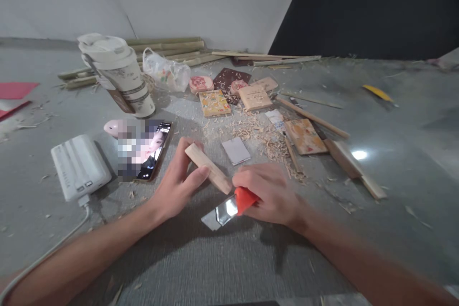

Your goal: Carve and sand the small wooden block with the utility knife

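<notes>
A short, pale block of wood [208, 167] is gripped in my left hand [179, 182], with the thumb along its near side. My right hand [267, 192] is closed around the orange handle of a utility knife [246, 200]. The knife's wide blade [225, 211] points to the lower left, below the block's near end and apart from it as far as I can see. Just beyond my hands lies a small whitish square card [235, 150]. Curled wood shavings [263, 131] are scattered past it.
Left stand a lidded cup [120, 74], a white power bank [81, 167] with a cable, and a lit phone [154, 153]. Carved wooden pieces [255, 98] and bamboo sticks [172, 48] lie behind. At right are a patterned tile [306, 136], a cleaver-like tool [346, 160] and a yellow cutter [377, 92].
</notes>
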`<action>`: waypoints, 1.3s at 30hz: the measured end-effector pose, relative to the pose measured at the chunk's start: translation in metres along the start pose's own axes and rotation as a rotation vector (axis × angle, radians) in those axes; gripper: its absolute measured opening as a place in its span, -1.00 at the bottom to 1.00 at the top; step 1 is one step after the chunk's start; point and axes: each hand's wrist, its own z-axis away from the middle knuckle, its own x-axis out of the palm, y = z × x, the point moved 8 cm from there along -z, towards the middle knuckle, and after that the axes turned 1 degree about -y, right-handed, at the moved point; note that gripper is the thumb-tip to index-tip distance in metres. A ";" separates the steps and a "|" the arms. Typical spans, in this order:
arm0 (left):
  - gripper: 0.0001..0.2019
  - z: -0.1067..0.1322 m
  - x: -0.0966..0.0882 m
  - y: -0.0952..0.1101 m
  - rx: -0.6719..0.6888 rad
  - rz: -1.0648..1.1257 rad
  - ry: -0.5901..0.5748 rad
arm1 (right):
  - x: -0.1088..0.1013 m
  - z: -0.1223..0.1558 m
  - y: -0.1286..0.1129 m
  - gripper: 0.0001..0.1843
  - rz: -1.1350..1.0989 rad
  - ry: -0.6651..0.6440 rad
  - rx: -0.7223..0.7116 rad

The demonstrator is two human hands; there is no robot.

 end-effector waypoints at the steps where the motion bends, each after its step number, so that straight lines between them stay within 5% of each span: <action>1: -0.70 -0.001 -0.003 -0.001 0.011 0.019 0.023 | -0.002 0.000 0.002 -0.50 0.015 0.000 0.002; 8: -0.81 -0.003 -0.010 0.004 0.096 -0.019 0.055 | -0.011 0.005 0.027 -0.18 0.118 0.016 0.133; 15: -0.76 -0.002 -0.001 0.034 0.293 -0.163 -0.042 | -0.003 0.003 0.018 -0.41 0.117 -0.076 0.126; 26: -0.75 0.000 0.007 0.034 0.253 -0.105 -0.149 | 0.002 0.001 0.005 -0.55 0.205 -0.133 0.040; 32: -0.42 0.000 0.009 0.033 0.246 -0.139 -0.115 | 0.002 -0.002 -0.001 -0.54 0.224 -0.134 0.008; 39: -0.43 -0.002 0.011 0.033 0.213 -0.158 -0.132 | 0.002 -0.004 -0.003 -0.57 0.274 -0.131 0.001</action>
